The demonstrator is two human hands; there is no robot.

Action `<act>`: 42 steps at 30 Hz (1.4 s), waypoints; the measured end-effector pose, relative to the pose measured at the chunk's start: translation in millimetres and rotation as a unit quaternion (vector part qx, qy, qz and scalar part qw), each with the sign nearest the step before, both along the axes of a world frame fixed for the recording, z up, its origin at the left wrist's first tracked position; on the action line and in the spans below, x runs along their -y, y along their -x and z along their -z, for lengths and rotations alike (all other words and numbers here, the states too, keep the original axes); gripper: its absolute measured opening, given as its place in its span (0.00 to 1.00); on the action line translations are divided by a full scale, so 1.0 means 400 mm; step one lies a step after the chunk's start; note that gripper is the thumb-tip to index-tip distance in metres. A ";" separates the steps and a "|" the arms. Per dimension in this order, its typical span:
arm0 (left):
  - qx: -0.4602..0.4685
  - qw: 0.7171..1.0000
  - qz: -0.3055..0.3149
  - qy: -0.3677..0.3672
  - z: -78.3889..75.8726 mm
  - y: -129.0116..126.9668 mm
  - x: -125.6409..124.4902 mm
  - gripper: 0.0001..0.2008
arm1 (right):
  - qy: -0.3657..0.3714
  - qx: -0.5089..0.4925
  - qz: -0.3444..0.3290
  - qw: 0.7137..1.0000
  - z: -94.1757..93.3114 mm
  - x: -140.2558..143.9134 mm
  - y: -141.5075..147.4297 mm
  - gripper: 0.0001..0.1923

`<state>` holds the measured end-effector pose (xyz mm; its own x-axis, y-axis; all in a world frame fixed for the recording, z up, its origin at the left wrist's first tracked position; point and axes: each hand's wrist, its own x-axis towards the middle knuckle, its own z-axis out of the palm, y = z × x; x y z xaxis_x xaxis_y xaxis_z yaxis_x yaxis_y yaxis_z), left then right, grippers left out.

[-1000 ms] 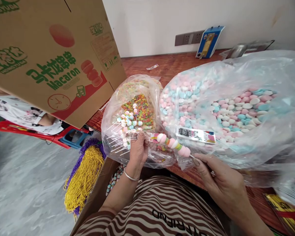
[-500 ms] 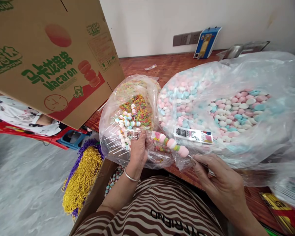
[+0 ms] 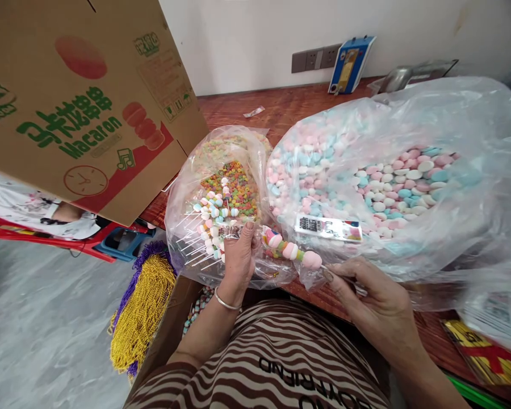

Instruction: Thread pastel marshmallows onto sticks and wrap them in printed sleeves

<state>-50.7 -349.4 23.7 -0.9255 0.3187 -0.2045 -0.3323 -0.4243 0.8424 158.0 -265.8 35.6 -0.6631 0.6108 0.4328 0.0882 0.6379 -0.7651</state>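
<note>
Both hands grip: left hand (image 3: 238,255) a wrapper (image 3: 230,232), right hand (image 3: 366,289) a candy skewer (image 3: 292,251) (pastel pieces).

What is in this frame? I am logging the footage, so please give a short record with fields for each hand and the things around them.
left hand: grips a bunch of candy skewers and a clear printed wrapper
right hand: pinches the stick end of one candy skewer, its tip at the wrapper
small bag: clear plastic, holds colourful ring candies
large bag: clear plastic, holds pink, blue and white candies
label: lies on the large bag
carton: cardboard, printed "Macaron", upper left
beads: gold and purple strands, lower left
table: reddish wood
</note>
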 end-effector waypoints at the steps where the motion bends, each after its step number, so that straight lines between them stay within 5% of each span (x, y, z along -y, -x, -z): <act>1: -0.010 1.000 -0.003 -0.007 -0.001 -0.001 -0.002 0.25 | 0.008 0.006 0.001 1.000 0.001 -0.001 0.000 0.04; 10: -0.003 0.999 0.023 -0.032 0.014 -0.002 -0.016 0.22 | 0.103 0.035 -0.001 0.994 0.009 0.013 0.009 0.12; 15: 0.061 0.989 0.120 -0.058 -0.012 -0.005 -0.034 0.16 | 0.157 0.035 -0.006 0.987 0.028 0.025 0.014 0.13; 18: 0.087 0.985 0.125 -0.085 -0.030 -0.017 -0.046 0.12 | 0.167 0.025 0.015 0.986 0.040 0.035 0.014 0.11; 30: 0.145 0.963 0.179 -0.140 -0.050 -0.056 -0.076 0.10 | -0.015 -0.029 0.077 0.997 0.076 0.066 0.025 0.03; 33: 0.152 0.956 0.213 -0.133 -0.051 -0.078 -0.078 0.13 | 0.095 0.002 0.066 0.993 0.073 0.070 0.034 0.11; 35: 0.148 0.948 0.243 -0.140 -0.044 -0.089 -0.076 0.15 | 0.247 0.008 0.033 0.968 0.073 0.072 0.042 0.18; 39: 0.128 0.933 0.308 -0.131 -0.025 -0.086 -0.068 0.17 | 0.556 -0.062 -0.043 0.827 0.084 0.073 0.056 0.23; 42: 0.107 0.943 0.297 -0.105 -0.027 -0.061 -0.059 0.21 | 0.628 -0.100 -0.061 0.770 0.094 0.071 0.058 0.21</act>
